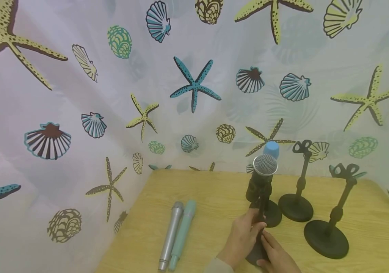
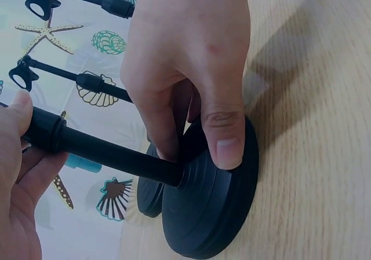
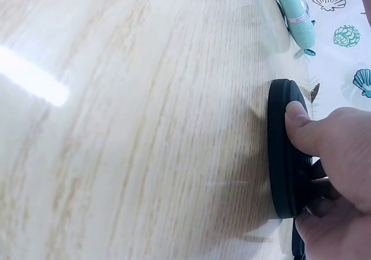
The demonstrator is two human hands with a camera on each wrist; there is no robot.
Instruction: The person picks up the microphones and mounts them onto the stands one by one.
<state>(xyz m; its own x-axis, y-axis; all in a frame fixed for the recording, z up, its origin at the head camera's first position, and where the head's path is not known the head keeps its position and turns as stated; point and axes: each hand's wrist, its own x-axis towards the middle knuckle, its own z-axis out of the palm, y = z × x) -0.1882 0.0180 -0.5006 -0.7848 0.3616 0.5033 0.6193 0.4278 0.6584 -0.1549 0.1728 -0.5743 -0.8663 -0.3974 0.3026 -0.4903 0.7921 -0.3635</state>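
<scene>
A black microphone stand (image 1: 262, 212) stands before me, with a silver-grilled microphone (image 1: 265, 164) at its top. My left hand (image 1: 240, 237) grips its pole; the left wrist view shows the fingers and thumb round the collar (image 2: 46, 130). Lower down, my right hand (image 1: 278, 254) holds the round black base (image 2: 203, 213), its thumb (image 3: 297, 118) pressed on the upper face. Whether the base touches the table cannot be told. Just behind is another stand, its base (image 1: 273, 215) partly hidden, with a blue-topped microphone (image 1: 271, 148).
Two further black stands with bare clips, one farther back (image 1: 296, 206) and one nearer (image 1: 327, 239), are on the right. A silver microphone (image 1: 171, 235) and a teal microphone (image 1: 183, 235) lie side by side on the wooden table (image 1: 215, 193). A shell-patterned curtain (image 1: 194, 125) surrounds the table.
</scene>
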